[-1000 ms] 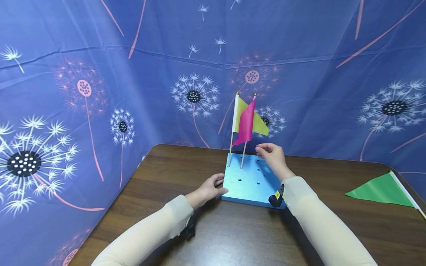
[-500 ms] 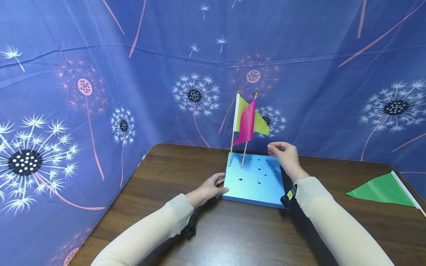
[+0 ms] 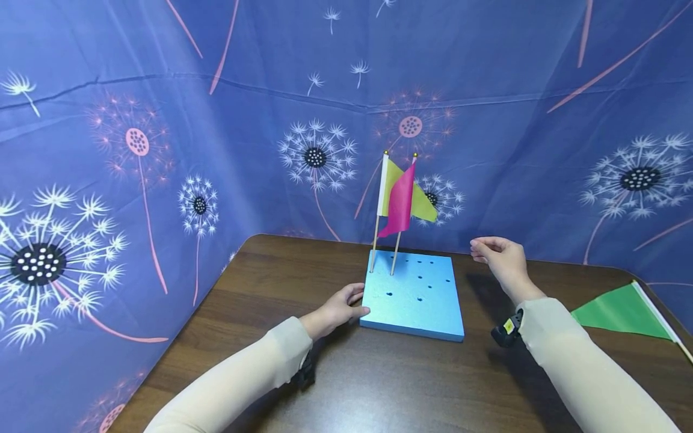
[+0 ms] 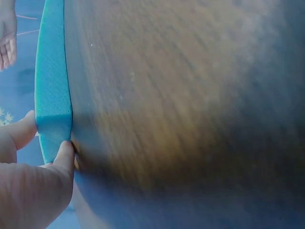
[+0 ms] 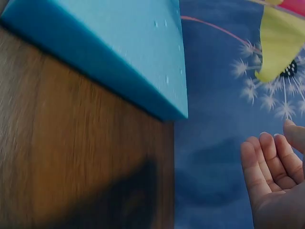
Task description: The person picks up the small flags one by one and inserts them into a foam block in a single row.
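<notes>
A blue board with several holes [image 3: 411,313] lies on the table. Two flags stand in it near its back left: a yellow-green one [image 3: 424,205] and, in front, a pink one [image 3: 400,201] that partly covers it. My left hand [image 3: 340,308] holds the board's left edge near the front corner; in the left wrist view its fingertips [image 4: 65,151] meet the board's side. To the right of the board, my right hand [image 3: 503,261] is raised with loosely bent fingers and holds nothing. In the right wrist view this hand [image 5: 279,176] shows a bare palm beside the board.
A green flag [image 3: 622,310] on a wooden stick lies at the right of the brown table [image 3: 303,270], partly behind my right sleeve. A blue cloth with dandelion prints [image 3: 243,132] hangs behind and to the left of the table.
My right hand has moved right, from above the board's back part to beyond its right edge. The left hand, board and flags look the same.
</notes>
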Demonstrator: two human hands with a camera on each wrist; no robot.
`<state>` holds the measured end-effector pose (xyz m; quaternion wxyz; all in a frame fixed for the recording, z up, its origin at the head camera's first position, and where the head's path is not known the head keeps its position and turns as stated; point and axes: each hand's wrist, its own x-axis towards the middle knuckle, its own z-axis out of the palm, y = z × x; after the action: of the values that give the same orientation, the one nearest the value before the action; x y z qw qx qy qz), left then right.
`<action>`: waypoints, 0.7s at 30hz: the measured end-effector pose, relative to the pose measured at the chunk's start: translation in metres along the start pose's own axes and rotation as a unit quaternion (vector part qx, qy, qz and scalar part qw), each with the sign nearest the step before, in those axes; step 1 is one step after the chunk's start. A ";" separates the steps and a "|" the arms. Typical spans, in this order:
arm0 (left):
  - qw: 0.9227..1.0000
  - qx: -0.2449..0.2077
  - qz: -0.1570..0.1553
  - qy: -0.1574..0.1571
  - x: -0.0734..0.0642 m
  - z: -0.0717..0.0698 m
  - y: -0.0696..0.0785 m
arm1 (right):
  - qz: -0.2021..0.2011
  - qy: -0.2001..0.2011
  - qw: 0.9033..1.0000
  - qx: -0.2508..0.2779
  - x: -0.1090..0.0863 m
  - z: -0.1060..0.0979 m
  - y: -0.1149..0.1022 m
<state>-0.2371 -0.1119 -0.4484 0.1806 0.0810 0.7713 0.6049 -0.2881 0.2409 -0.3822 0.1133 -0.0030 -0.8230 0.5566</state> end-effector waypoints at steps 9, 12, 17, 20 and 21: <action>1.000 -0.005 0.000 -0.009 -0.001 -0.001 0.000 | -0.001 0.006 1.000 0.028 -0.010 -0.037 0.019; 1.000 -0.007 -0.002 -0.009 -0.001 -0.002 -0.001 | 0.002 0.013 0.999 0.044 -0.013 -0.048 0.029; 1.000 -0.001 0.001 -0.013 -0.001 -0.002 -0.001 | 0.016 0.014 0.999 0.044 -0.019 -0.065 0.039; 1.000 0.000 -0.001 -0.012 -0.001 -0.001 -0.002 | 0.022 0.013 0.999 0.034 -0.022 -0.074 0.041; 1.000 0.000 -0.001 -0.011 -0.001 -0.001 -0.002 | 0.025 0.014 0.999 0.027 -0.023 -0.077 0.041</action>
<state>-0.2364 -0.1137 -0.4495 0.1902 0.0868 0.7694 0.6035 -0.2563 0.3238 -0.3970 0.1107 -0.0287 -0.8057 0.5812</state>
